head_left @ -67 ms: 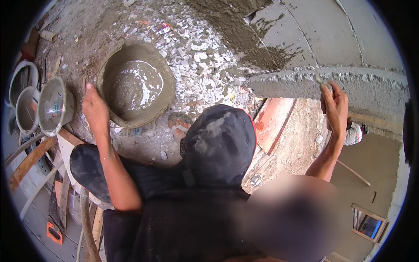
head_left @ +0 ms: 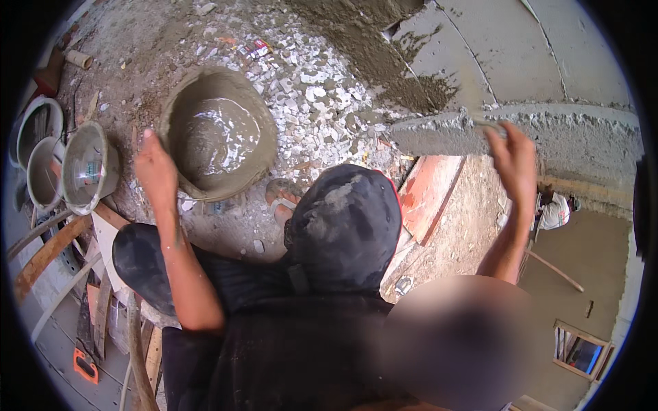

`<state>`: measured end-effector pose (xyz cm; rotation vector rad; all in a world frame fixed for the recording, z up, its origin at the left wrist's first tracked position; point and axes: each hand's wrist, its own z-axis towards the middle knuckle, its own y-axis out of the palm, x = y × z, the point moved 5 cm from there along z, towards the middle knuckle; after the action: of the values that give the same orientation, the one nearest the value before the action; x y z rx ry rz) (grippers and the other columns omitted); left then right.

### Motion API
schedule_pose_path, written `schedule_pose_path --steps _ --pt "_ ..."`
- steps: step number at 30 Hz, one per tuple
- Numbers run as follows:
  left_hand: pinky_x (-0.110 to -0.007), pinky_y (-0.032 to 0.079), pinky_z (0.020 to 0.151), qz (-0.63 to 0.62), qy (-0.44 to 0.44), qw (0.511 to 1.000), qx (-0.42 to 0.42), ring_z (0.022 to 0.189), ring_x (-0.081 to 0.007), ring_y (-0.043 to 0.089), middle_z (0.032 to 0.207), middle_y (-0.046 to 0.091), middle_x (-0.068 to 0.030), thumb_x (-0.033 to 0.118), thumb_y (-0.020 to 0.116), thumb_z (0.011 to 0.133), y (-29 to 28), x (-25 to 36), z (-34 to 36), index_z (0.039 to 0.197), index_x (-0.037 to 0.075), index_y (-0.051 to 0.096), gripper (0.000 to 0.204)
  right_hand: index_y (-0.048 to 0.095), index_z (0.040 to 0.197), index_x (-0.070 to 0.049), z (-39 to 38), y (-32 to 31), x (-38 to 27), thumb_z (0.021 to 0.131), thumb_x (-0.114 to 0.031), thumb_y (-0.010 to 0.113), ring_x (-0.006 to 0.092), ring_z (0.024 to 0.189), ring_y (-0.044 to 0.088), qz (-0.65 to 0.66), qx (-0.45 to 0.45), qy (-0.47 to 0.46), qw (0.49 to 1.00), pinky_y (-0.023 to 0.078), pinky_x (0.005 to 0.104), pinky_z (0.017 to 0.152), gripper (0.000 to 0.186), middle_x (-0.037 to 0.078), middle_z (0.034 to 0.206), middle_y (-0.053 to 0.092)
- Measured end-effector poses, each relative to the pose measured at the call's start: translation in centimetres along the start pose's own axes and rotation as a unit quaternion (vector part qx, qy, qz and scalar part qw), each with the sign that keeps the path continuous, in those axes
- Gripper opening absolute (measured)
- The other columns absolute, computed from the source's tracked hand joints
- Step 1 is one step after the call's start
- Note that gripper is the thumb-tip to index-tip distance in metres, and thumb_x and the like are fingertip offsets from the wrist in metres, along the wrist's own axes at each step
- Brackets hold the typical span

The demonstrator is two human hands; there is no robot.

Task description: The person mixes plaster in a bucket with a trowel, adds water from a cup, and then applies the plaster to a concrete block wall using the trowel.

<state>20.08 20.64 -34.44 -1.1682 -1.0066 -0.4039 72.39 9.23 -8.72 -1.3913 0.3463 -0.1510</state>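
My left hand (head_left: 156,164) is closed, thumb raised, beside the left rim of a large mortar-caked tub (head_left: 255,137) with wet grey mix and watery sheen inside; whatever its curled fingers may hold is hidden. On the right, my right hand (head_left: 510,154) has its fingers bent around a pale, motion-smeared thing at the edge of a rough concrete ledge (head_left: 582,137); I cannot make out what it is. My dark-clad knee (head_left: 343,226) is between my hands, with a sandalled foot (head_left: 281,212) beside it.
Several buckets (head_left: 96,171) stand at left above timber offcuts (head_left: 51,250) and an orange-handled saw (head_left: 86,363). White rubble (head_left: 315,103) covers ground behind the tub. Grey blocks with mortar (head_left: 507,48) lie upper right. A reddish board (head_left: 428,195) leans under the ledge. A person in white (head_left: 554,212) works far right.
My right hand has moved a little up and to the left and is more smeared. My left hand has shifted slightly right, beside the tub.
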Motion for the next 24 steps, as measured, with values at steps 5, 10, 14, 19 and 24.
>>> schedule_pose_path --steps 5,10,14,19,24 --pt "-0.054 0.036 0.060 0.030 0.061 0.998 -0.005 0.062 -0.0458 0.051 0.069 0.057 -0.0306 0.038 0.040 0.103 0.4 2.4 -2.1 0.075 -0.008 0.059 0.057 0.061 0.112 -0.005 1.3 14.8 -12.5 0.090 -0.024 0.062 0.0381 0.085 0.066 -0.084 -0.138 -0.287 0.944 0.051 0.0484 0.070 0.029 0.017 0.095 0.068" --pt "-0.053 0.041 0.063 -0.069 0.069 0.995 -0.028 0.071 -0.0513 0.056 0.074 0.059 -0.0315 0.038 0.040 0.103 1.1 3.5 -3.1 0.080 -0.006 0.062 0.054 0.059 0.110 -0.005 3.3 30.1 -20.6 0.089 -0.011 0.055 0.0390 0.085 0.068 -0.115 -0.147 -0.404 0.896 0.054 0.0488 0.069 0.022 0.020 0.101 0.067" --pt "-0.052 0.044 0.066 -0.066 0.034 0.997 0.004 0.073 -0.0512 0.057 0.075 0.059 -0.0316 0.039 0.040 0.103 -0.7 2.0 -2.9 0.081 -0.006 0.062 0.054 0.065 0.104 -0.003 -0.3 34.9 -26.7 0.086 -0.011 0.055 0.0366 0.085 0.070 -0.156 -0.270 -0.504 0.806 0.057 0.0469 0.072 0.022 0.021 0.088 0.070" --pt "-0.053 0.044 0.067 -0.058 0.004 0.998 -0.006 0.073 -0.0513 0.058 0.075 0.059 -0.0322 0.039 0.039 0.103 -1.1 0.9 -2.5 0.080 -0.006 0.062 0.056 0.066 0.099 -0.003 -2.2 33.7 -26.8 0.085 -0.022 0.063 0.0402 0.082 0.067 -0.056 -0.363 -0.491 0.790 0.054 0.0484 0.074 0.024 0.022 0.080 0.068" --pt "-0.053 0.044 0.067 -0.049 -0.013 0.998 -0.027 0.074 -0.0516 0.059 0.075 0.058 -0.0330 0.039 0.039 0.103 -1.6 0.6 -1.4 0.080 -0.007 0.062 0.056 0.063 0.107 -0.005 -2.1 31.0 -25.0 0.086 -0.028 0.065 0.0414 0.080 0.066 -0.003 -0.328 -0.436 0.838 0.051 0.0517 0.070 0.031 0.022 0.080 0.067"
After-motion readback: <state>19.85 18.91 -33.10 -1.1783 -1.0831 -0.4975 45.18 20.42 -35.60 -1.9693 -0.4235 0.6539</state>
